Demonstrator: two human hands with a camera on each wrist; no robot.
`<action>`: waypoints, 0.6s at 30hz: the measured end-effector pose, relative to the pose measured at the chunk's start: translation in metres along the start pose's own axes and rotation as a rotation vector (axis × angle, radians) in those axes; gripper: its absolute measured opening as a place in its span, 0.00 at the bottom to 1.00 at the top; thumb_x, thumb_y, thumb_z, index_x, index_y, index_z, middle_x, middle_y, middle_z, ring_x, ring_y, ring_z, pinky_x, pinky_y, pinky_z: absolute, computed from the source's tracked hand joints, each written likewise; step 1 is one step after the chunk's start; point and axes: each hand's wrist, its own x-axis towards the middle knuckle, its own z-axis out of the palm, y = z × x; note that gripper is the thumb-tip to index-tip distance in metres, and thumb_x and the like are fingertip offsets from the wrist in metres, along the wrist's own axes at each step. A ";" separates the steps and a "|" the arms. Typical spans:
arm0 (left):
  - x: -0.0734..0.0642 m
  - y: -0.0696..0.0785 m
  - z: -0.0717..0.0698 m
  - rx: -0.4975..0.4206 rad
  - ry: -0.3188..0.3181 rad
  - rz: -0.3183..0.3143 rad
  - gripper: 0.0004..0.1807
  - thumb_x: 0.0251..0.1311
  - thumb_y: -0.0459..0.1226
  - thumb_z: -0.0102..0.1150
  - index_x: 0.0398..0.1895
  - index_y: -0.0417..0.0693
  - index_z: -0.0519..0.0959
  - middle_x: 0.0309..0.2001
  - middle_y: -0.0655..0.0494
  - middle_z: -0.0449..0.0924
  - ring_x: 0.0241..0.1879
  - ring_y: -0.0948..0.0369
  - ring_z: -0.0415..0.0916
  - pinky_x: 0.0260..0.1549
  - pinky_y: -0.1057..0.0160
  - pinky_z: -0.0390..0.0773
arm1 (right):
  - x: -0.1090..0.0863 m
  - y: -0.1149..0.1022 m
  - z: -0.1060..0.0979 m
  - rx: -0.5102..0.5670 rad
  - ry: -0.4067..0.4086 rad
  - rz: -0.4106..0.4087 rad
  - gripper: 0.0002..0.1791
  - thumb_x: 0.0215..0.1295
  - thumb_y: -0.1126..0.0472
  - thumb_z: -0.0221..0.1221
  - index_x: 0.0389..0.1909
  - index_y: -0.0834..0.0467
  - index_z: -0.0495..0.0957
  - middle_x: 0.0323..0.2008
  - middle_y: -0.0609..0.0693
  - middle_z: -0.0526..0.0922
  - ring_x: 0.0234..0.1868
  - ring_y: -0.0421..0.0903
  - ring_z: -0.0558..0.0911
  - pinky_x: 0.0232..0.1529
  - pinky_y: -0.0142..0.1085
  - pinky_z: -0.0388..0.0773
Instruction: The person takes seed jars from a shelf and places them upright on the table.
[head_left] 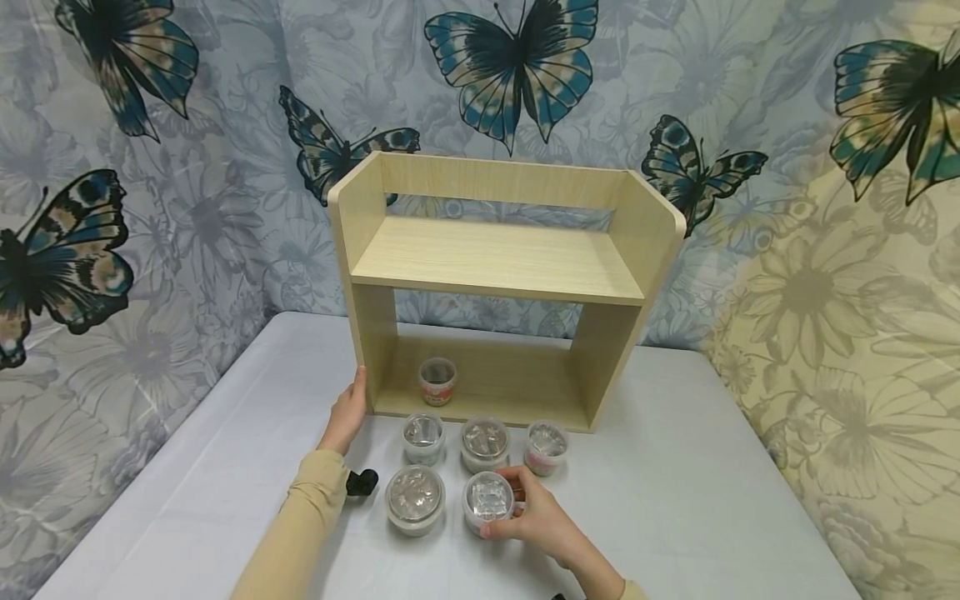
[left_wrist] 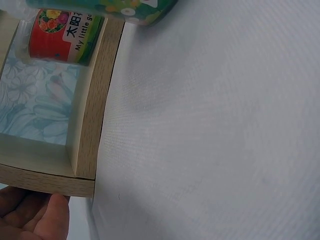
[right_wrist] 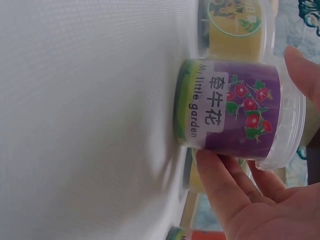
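My right hand [head_left: 547, 523] grips a small plastic jar [head_left: 488, 498] by its sides, thumb on one side and fingers on the other. In the right wrist view this jar [right_wrist: 250, 110] has a clear lid and a purple label with red flowers; its base is at or very near the white cloth. My left hand [head_left: 347, 417] rests against the outer left side of a two-tier wooden shelf [head_left: 498, 258], near its lower front corner. A jar with a red label [left_wrist: 55, 35] stands on the lower tier, toward the left.
Beside the gripped jar stands a wide-lidded jar [head_left: 415, 498]. Between these and the shelf is a row of a left jar [head_left: 423, 437], a middle jar [head_left: 485, 443] and a right jar [head_left: 546, 447]. A white cloth [head_left: 697, 492] covers the table; butterfly-print fabric [head_left: 225, 233] hangs behind.
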 end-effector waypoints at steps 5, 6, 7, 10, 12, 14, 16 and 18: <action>0.000 -0.001 -0.001 -0.008 0.002 0.002 0.53 0.59 0.70 0.17 0.70 0.33 0.50 0.67 0.33 0.50 0.65 0.38 0.47 0.63 0.43 0.49 | 0.000 -0.001 0.001 0.018 -0.011 -0.002 0.42 0.40 0.63 0.74 0.57 0.65 0.64 0.47 0.55 0.71 0.47 0.50 0.70 0.47 0.42 0.70; -0.001 -0.001 -0.001 -0.010 0.002 0.001 0.53 0.59 0.69 0.17 0.70 0.33 0.50 0.67 0.33 0.50 0.65 0.38 0.47 0.63 0.43 0.49 | 0.000 -0.001 0.001 0.023 -0.017 -0.004 0.42 0.40 0.63 0.74 0.58 0.66 0.63 0.47 0.55 0.71 0.46 0.50 0.70 0.47 0.42 0.71; -0.001 -0.001 -0.001 -0.012 0.002 0.000 0.53 0.59 0.70 0.17 0.70 0.33 0.50 0.67 0.33 0.50 0.65 0.38 0.47 0.63 0.43 0.49 | 0.000 -0.001 0.001 0.029 -0.023 -0.006 0.43 0.41 0.63 0.74 0.59 0.66 0.63 0.47 0.56 0.71 0.46 0.50 0.70 0.47 0.41 0.72; -0.001 -0.001 -0.001 -0.014 0.001 0.002 0.53 0.59 0.70 0.17 0.70 0.33 0.50 0.67 0.33 0.50 0.65 0.38 0.47 0.62 0.43 0.49 | -0.001 -0.002 0.000 0.043 -0.049 -0.015 0.45 0.42 0.63 0.74 0.61 0.67 0.60 0.49 0.56 0.71 0.47 0.51 0.72 0.48 0.43 0.73; -0.001 -0.001 -0.001 -0.017 -0.001 0.002 0.53 0.59 0.70 0.17 0.70 0.34 0.50 0.67 0.33 0.50 0.65 0.38 0.47 0.63 0.43 0.49 | -0.001 -0.002 -0.003 0.044 -0.053 -0.025 0.46 0.43 0.63 0.73 0.62 0.66 0.59 0.50 0.57 0.71 0.49 0.52 0.72 0.52 0.45 0.72; -0.001 -0.001 0.000 -0.018 -0.001 0.005 0.53 0.58 0.70 0.17 0.70 0.34 0.50 0.67 0.33 0.50 0.65 0.39 0.47 0.63 0.44 0.49 | 0.000 -0.004 -0.006 0.042 -0.042 -0.042 0.45 0.44 0.62 0.73 0.62 0.67 0.59 0.51 0.58 0.71 0.52 0.54 0.72 0.55 0.46 0.70; -0.001 -0.001 0.000 -0.017 -0.002 0.008 0.53 0.58 0.70 0.17 0.70 0.34 0.50 0.67 0.33 0.50 0.65 0.39 0.47 0.63 0.43 0.49 | 0.001 -0.008 -0.010 0.042 -0.015 -0.060 0.43 0.46 0.62 0.72 0.62 0.67 0.60 0.51 0.60 0.71 0.54 0.55 0.71 0.57 0.46 0.68; 0.000 -0.001 0.000 -0.022 -0.003 0.005 0.54 0.58 0.71 0.18 0.70 0.35 0.50 0.68 0.34 0.50 0.66 0.39 0.47 0.63 0.44 0.49 | 0.003 -0.013 -0.014 0.048 0.018 -0.076 0.41 0.48 0.62 0.71 0.61 0.68 0.62 0.51 0.62 0.71 0.55 0.57 0.70 0.58 0.44 0.68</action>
